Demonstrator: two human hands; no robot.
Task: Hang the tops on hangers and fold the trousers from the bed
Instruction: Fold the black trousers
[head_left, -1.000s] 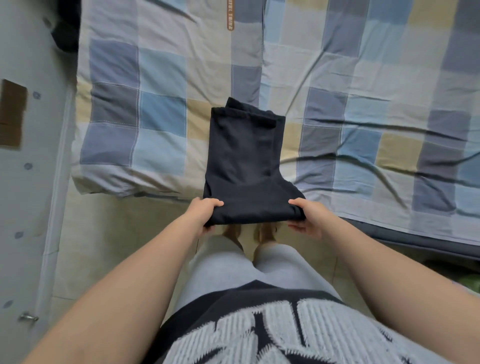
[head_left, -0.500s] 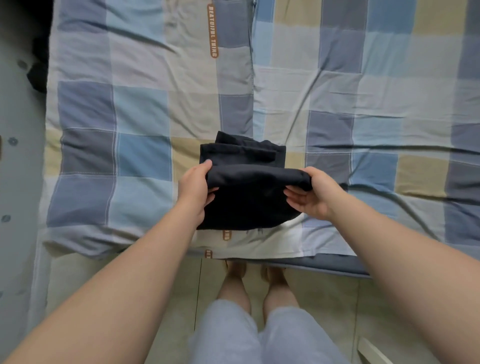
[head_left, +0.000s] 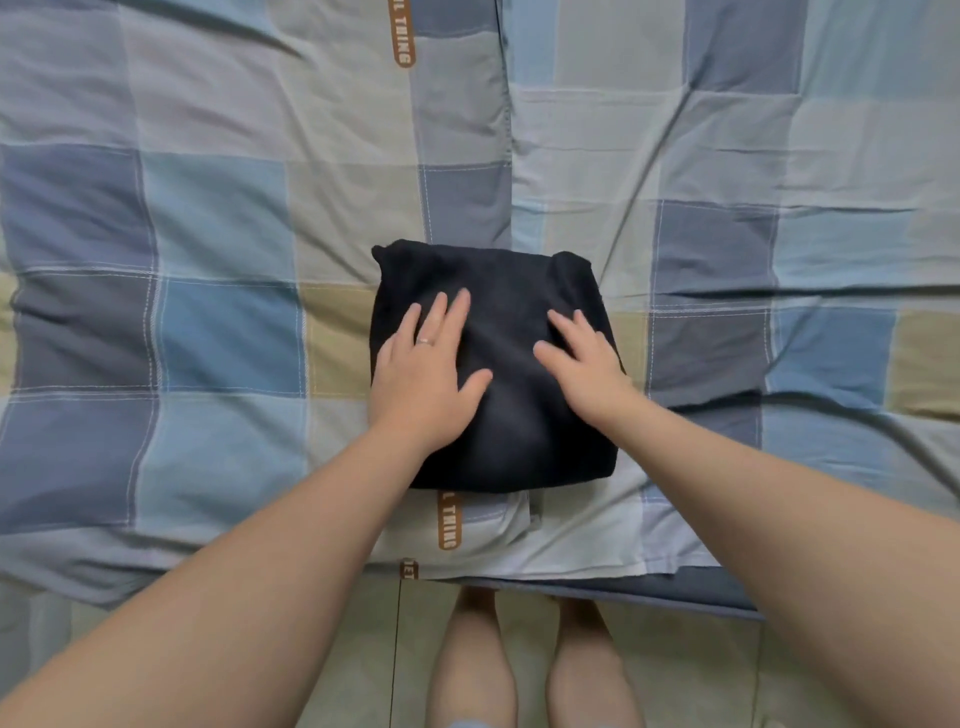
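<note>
The black trousers (head_left: 506, 291) lie folded into a compact square on the checked bed cover (head_left: 223, 332), near the bed's front edge. My left hand (head_left: 423, 374) rests flat on the left half of the bundle, fingers spread, a ring on one finger. Flat on the right half is my right hand (head_left: 584, 366), fingers apart too. Neither hand grips the cloth. No tops or hangers are in view.
The bed cover fills most of the view, with blue, grey and tan squares and orange text labels (head_left: 449, 519). The bed's front edge (head_left: 649, 587) runs across the bottom; below it are pale floor tiles (head_left: 701, 670) and my bare legs (head_left: 472, 665).
The near half of the trousers was lifted and folded over onto the far half. Both hands let go of the edge and now lie flat on top of the bundle.
</note>
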